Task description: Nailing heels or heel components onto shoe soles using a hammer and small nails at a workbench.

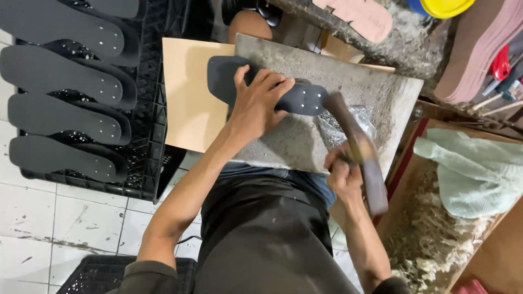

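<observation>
Dark apron [261,234] over the lap nearest; left hand [259,103] spread flat, pinning a black sole [297,98] on the grey stone slab [354,92]; right hand [340,169] gripping a hammer [359,149] (head at the sole's end); nailing step, apparently; next blow needs aim clear of fingers.

- I work in a small shoe workshop.
- Black insoles [60,73] lie stacked on a crate [152,141] beside me.
- My bench is a worn stone slab [348,87].
- Tools [504,76] and scraps [430,239] crowd the wooden boxes.
</observation>
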